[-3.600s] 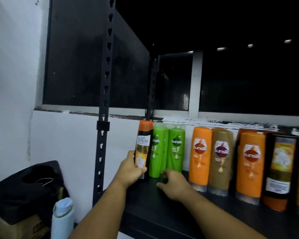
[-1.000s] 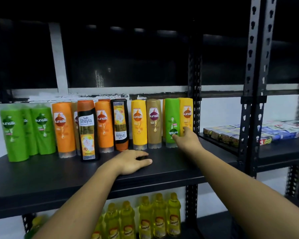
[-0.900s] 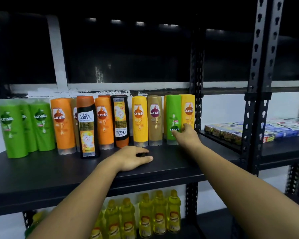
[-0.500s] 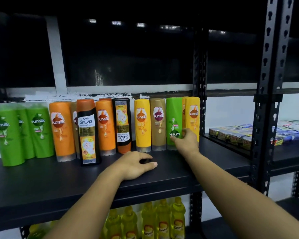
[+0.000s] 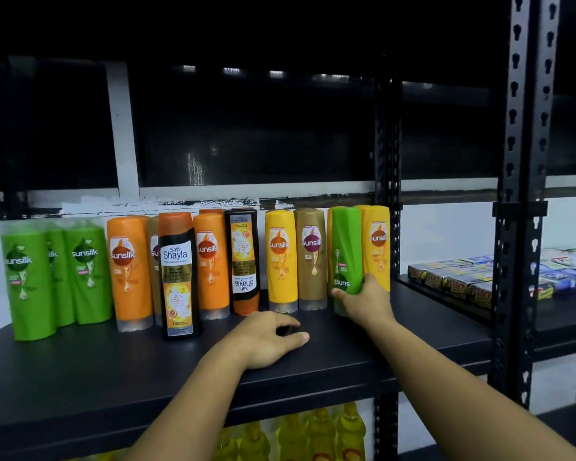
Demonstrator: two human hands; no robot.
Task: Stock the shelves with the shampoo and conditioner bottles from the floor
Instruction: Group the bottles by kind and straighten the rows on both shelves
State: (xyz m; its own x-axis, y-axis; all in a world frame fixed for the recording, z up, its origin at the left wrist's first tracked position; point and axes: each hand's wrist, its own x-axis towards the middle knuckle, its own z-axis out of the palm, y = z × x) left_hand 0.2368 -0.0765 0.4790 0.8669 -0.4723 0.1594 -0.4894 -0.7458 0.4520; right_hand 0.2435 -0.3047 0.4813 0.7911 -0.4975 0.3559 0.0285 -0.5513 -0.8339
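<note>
Green is the one in play: the right hand [image 5: 366,302] has fingers and thumb wrapped round the lower part of a green Sunsilk bottle [image 5: 346,247] at the right end of the row on the black shelf [image 5: 363,354]. The bottle leans a bit, and its logo sits low and reads upside down, so only "suns" shows. Can't tell if its bottom end touches the shelf, since the hand covers it.

Packed right against it is a yellow Sunsilk bottle [image 5: 377,244] on the right, and just past that is the rear rack post [image 5: 389,194], so that side is pretty boxed in. On its left stands a brown Sunsilk bottle [image 5: 311,257], then another yellow one [image 5: 281,257].

The left hand [image 5: 270,339] just rests palm-down on the shelf in front of the row, fingers loosely bent, holding nothing.

Further left, a black Safi Shayla bottle [image 5: 244,257] is flipped, label upside down. Next come an orange Sunsilk bottle [image 5: 210,261] and an upright Safi Shayla bottle [image 5: 177,274] standing forward of the line. Beyond it are another orange Sunsilk [image 5: 128,271] and a cluster of green Sunsilk bottles [image 5: 57,274].

Off to the right, beyond the front post [image 5: 522,194], small boxed packs [image 5: 453,277] sit on the next shelf, print too blurry to read. Below are yellow bottles [image 5: 313,437]
</note>
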